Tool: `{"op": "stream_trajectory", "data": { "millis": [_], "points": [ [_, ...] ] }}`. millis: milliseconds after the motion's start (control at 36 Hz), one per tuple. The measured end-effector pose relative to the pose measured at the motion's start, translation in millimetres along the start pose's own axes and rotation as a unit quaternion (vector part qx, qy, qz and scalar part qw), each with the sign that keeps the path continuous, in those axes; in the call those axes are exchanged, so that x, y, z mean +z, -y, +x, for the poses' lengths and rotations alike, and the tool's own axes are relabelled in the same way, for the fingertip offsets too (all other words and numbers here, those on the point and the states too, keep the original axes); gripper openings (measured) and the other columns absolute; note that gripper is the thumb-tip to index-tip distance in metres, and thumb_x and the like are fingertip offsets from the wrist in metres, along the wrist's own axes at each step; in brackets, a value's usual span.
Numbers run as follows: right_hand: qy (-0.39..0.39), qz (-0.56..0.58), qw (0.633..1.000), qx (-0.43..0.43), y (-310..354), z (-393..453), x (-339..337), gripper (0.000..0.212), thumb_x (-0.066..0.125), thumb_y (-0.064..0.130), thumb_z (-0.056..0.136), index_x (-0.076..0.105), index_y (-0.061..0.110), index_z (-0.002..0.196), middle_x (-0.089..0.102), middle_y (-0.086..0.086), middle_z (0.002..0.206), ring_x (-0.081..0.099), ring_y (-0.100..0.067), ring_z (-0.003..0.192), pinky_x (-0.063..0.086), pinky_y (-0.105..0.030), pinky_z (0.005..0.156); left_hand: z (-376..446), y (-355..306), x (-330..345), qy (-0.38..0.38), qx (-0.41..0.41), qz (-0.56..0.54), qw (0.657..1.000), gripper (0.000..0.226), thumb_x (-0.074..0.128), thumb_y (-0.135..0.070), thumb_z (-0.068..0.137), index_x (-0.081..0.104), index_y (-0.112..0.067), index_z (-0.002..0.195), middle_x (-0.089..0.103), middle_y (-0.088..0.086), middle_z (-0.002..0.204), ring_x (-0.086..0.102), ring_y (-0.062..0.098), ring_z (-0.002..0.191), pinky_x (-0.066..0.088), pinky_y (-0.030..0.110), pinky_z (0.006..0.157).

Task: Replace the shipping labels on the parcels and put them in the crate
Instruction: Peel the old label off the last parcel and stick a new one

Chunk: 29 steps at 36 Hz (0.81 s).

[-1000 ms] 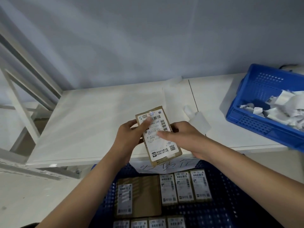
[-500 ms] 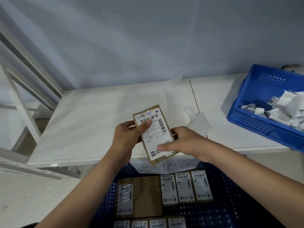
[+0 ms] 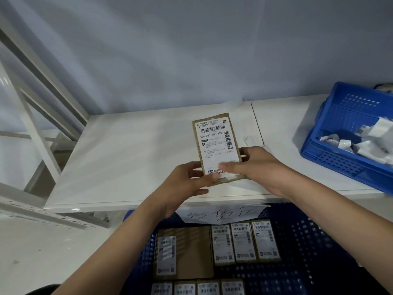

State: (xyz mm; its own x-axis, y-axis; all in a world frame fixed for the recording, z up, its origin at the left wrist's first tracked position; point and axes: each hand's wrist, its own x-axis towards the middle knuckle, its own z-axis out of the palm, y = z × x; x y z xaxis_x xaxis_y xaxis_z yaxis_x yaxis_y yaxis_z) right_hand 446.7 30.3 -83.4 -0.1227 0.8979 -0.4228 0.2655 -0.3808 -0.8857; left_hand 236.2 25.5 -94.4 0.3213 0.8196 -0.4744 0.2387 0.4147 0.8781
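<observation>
- Both hands' grip is on one parcel (image 3: 217, 145), held above the counter (image 3: 127, 158): left hand (image 3: 187, 184) curls round its lower-left edge, right hand (image 3: 255, 165) pinches the lower-right, fingers pressing the label (image 3: 214, 143).
- Below the grip, the crate (image 3: 308, 252) already holds several labelled parcels.
- Left to do, likely: finish smoothing, then lower this one in.
- Right of the grip, a bin (image 3: 340, 158) holds paper scraps.

Brown cardboard parcel (image 3: 217, 145), white paper label (image 3: 214, 143), perforated blue plastic crate (image 3: 319, 262), seemingly smooth white table (image 3: 127, 156)

So the parcel (image 3: 217, 145) sits over the table (image 3: 127, 156), one crate (image 3: 348, 133) far right on it, another crate (image 3: 308, 262) in front below.
</observation>
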Motion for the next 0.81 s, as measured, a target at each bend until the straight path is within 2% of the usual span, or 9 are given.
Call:
{"op": "stream_trajectory", "data": {
  "millis": [83,222,306,389,444,583,722,806],
  "points": [
    [0.011,-0.004,1.0,-0.002,-1,1,-2,0.05,0.088,0.03,0.073,0.07,0.023,0.119,0.076,0.014,0.107,0.07,-0.005,0.102,0.054,-0.029,0.097,1,2,3,-0.017,0.016,-0.018,1.0,0.047,0.083,-0.021,0.082,0.065,-0.014,0.126,0.076,0.0,0.114,0.073,0.015,0.106,0.059,0.032,0.094],
    [0.009,-0.021,1.0,-0.007,-5,3,-3,0.046,0.082,0.033,0.081,0.067,0.027,0.124,0.073,0.016,0.113,0.066,-0.003,0.107,0.051,-0.027,0.098,1,2,2,-0.019,0.017,-0.004,1.0,0.038,0.083,-0.015,0.083,0.068,-0.014,0.118,0.078,-0.001,0.107,0.074,0.014,0.1,0.059,0.025,0.088],
    [-0.017,0.023,1.0,-0.007,-4,5,-8,0.04,0.077,0.039,0.084,0.068,0.022,0.119,0.075,0.011,0.111,0.067,-0.008,0.108,0.05,-0.033,0.104,1,4,4,-0.007,0.009,0.038,0.999,0.041,0.086,-0.021,0.079,0.07,-0.017,0.116,0.079,-0.004,0.105,0.074,0.011,0.099,0.058,0.026,0.088],
    [-0.041,0.093,0.995,-0.007,-2,7,-13,0.036,0.074,0.038,0.086,0.07,0.014,0.114,0.077,0.004,0.107,0.071,-0.013,0.105,0.051,-0.038,0.104,0,6,7,0.01,-0.005,0.07,0.997,0.049,0.089,-0.024,0.077,0.069,-0.019,0.121,0.078,-0.005,0.107,0.073,0.012,0.101,0.057,0.033,0.097],
    [-0.055,0.1,0.993,-0.017,-1,7,-13,0.035,0.073,0.038,0.088,0.072,0.012,0.112,0.077,0.002,0.106,0.072,-0.015,0.103,0.051,-0.04,0.104,0,7,8,0.018,-0.01,0.079,0.997,0.053,0.089,-0.024,0.077,0.068,-0.018,0.125,0.078,-0.005,0.108,0.073,0.012,0.103,0.055,0.036,0.101],
    [-0.08,0.12,0.989,-0.025,-1,6,-9,0.027,0.071,0.034,0.091,0.073,0.011,0.105,0.078,0.002,0.099,0.073,-0.013,0.096,0.053,-0.038,0.101,0,6,6,0.027,-0.009,0.086,0.996,0.054,0.089,-0.026,0.077,0.068,-0.02,0.126,0.078,-0.004,0.11,0.072,0.014,0.106,0.052,0.04,0.105],
    [-0.09,0.122,0.988,-0.029,0,6,-6,0.032,0.07,0.039,0.09,0.074,0.011,0.105,0.078,0.002,0.101,0.073,-0.015,0.1,0.052,-0.04,0.103,0,7,5,0.03,-0.01,0.091,0.995,0.052,0.088,-0.024,0.078,0.068,-0.021,0.126,0.078,-0.006,0.11,0.072,0.012,0.105,0.052,0.04,0.106],
    [-0.091,0.146,0.985,-0.027,3,5,-12,0.034,0.069,0.037,0.092,0.073,0.006,0.106,0.078,-0.002,0.102,0.073,-0.017,0.1,0.052,-0.039,0.103,0,9,6,0.032,-0.014,0.101,0.994,0.05,0.088,-0.023,0.078,0.069,-0.023,0.125,0.077,-0.007,0.111,0.071,0.01,0.106,0.051,0.039,0.107]
  ]
}}
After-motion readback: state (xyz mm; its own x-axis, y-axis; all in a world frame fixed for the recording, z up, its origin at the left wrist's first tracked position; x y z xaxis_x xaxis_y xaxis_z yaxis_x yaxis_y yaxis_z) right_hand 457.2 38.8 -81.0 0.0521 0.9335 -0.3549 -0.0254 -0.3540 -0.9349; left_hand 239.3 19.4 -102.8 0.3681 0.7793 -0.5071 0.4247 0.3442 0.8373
